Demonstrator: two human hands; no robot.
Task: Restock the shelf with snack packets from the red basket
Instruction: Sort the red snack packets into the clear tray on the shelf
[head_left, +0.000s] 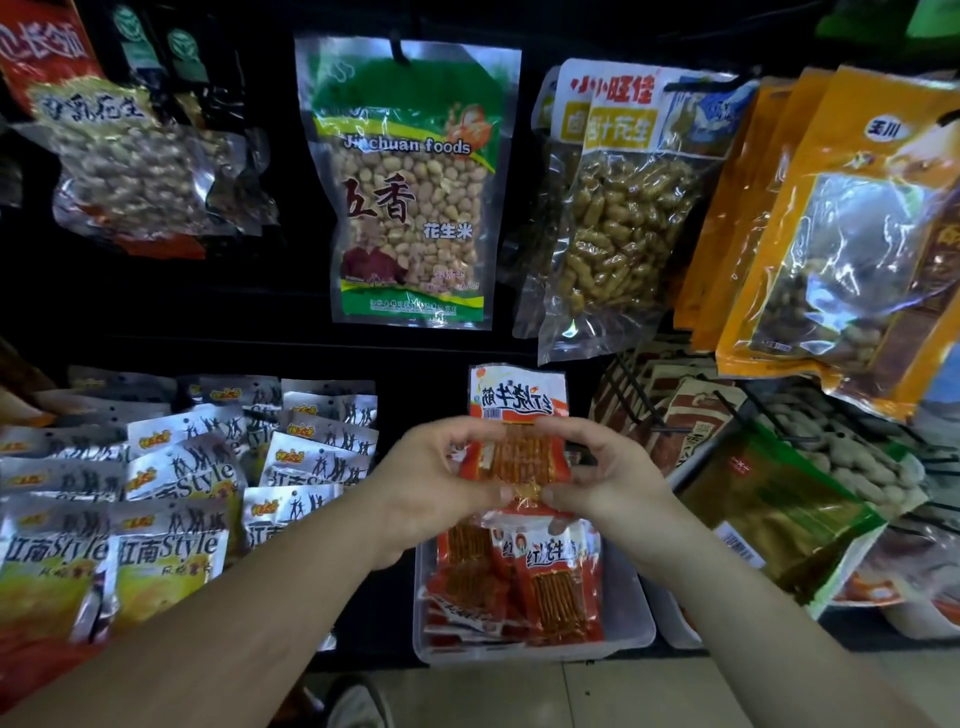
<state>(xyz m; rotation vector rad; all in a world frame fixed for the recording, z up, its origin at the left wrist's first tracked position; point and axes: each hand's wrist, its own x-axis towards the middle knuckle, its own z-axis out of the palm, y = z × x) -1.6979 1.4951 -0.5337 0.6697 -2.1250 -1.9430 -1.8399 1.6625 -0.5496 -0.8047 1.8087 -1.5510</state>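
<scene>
Left hand (428, 480) and right hand (610, 475) both curl round packet (519, 408), pinching opposite side edges; long axis runs away from person, label end far, bin (629, 616) just beneath

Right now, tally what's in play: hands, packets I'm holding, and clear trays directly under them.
Hands: 2, left hand and right hand
Held red snack packet: 1
Clear tray below: 1
Total: 4
</scene>
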